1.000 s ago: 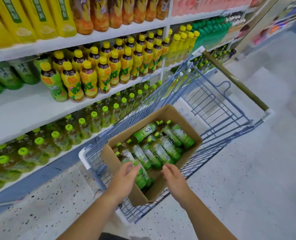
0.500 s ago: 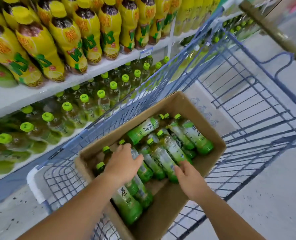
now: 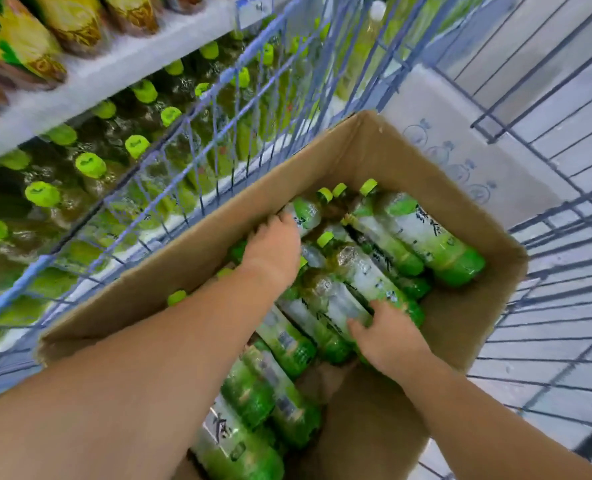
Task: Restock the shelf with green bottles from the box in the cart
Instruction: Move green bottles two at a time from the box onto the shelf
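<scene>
An open cardboard box (image 3: 367, 140) sits in the blue wire cart (image 3: 197, 157) and holds several green bottles lying on their sides. My left hand (image 3: 275, 251) reaches deep into the box, fingers curled over a green bottle (image 3: 305, 211) near the far left wall. My right hand (image 3: 388, 336) presses down on the lower end of another green bottle (image 3: 367, 278) in the middle of the box. Whether either hand fully grips its bottle is not clear. A further green bottle (image 3: 426, 233) lies at the far right.
To the left, a white shelf (image 3: 90, 81) carries yellow-labelled bottles; the shelf below it holds rows of upright green-capped bottles (image 3: 90, 164), seen through the cart's wire side. A flat white printed carton (image 3: 460, 150) lies in the cart beyond the box. Pale floor shows under the wires at the right.
My head has dropped closer to the box. My left hand has moved further in to the far left bottle, and my right hand has come down onto a middle bottle.
</scene>
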The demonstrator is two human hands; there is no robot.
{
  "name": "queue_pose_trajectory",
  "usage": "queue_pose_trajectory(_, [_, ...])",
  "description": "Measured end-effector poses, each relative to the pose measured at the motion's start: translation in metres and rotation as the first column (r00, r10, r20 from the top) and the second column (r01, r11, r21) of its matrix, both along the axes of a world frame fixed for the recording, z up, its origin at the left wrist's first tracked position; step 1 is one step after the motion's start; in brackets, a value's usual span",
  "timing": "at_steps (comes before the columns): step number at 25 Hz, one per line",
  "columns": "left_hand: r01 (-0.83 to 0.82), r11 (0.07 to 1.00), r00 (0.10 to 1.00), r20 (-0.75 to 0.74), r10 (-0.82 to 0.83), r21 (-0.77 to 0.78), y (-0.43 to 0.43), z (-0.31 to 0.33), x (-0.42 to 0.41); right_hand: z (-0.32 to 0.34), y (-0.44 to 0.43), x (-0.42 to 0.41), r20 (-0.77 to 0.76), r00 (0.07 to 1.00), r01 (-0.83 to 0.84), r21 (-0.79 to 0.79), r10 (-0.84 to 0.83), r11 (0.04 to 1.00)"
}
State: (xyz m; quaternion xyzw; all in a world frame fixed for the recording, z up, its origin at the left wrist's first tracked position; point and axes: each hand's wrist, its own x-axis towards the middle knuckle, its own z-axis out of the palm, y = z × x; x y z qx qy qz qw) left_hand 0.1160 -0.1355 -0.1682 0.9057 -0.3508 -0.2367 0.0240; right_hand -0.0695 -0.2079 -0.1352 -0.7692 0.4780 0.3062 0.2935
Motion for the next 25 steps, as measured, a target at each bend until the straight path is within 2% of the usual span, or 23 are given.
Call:
queue_pose_trajectory(4, [0.048,0.992,0.982,0.176,-0.068,0.115,-0.006,-0.003,0.004,-0.004,0.004,0.005,-0.123,0.976,-0.191,-0.095,0.178,0.977])
queue_pose_trajectory(5, [0.083,0.987,0.977,0.186,-0.109,0.140,-0.008,0.000,0.007,-0.005,0.006,0.007,-0.159,0.961,-0.245,-0.103,0.227,0.964])
queue_pose_trajectory(7, [0.123,0.976,0.974,0.166,-0.153,0.181,-0.012,0.005,0.009,-0.003,0.003,0.013,-0.161,0.962,-0.238,-0.089,0.222,0.967])
queue_pose_trajectory(10, [0.082,0.977,0.991,0.092,-0.102,0.198,-0.014,0.009,0.004,0.001,-0.005,0.017,-0.142,0.986,-0.086,0.039,0.091,0.996])
queue_pose_trajectory(12, [0.024,0.990,0.999,0.031,-0.029,0.136,-0.011,0.009,-0.001,0.002,-0.007,0.013,-0.113,0.990,0.108,0.192,-0.087,0.975])
queue_pose_trajectory(15, [0.010,0.992,1.000,-0.026,-0.007,0.124,-0.004,0.014,-0.004,0.004,-0.003,0.001,-0.131,0.892,0.446,0.404,-0.432,0.798])
queue_pose_trajectory(17, [-0.038,0.988,0.993,-0.109,0.055,0.152,0.001,0.020,-0.001,0.009,0.001,-0.004,-0.162,0.837,0.528,0.488,-0.522,0.695])
queue_pose_trajectory(19, [-0.155,0.974,0.940,-0.280,0.196,0.163,0.007,0.029,0.004,0.015,0.005,-0.007,-0.173,0.810,0.558,0.524,-0.561,0.644])
queue_pose_trajectory(22, [-0.269,0.930,0.774,-0.519,0.363,0.249,0.029,0.039,0.006,0.020,0.014,-0.012,-0.143,0.764,0.593,0.539,-0.629,0.598])
queue_pose_trajectory(25, [-0.384,0.898,0.665,-0.611,0.429,0.213,0.059,0.047,-0.007,0.027,0.026,-0.015,-0.063,0.722,0.603,0.547,-0.689,0.581])
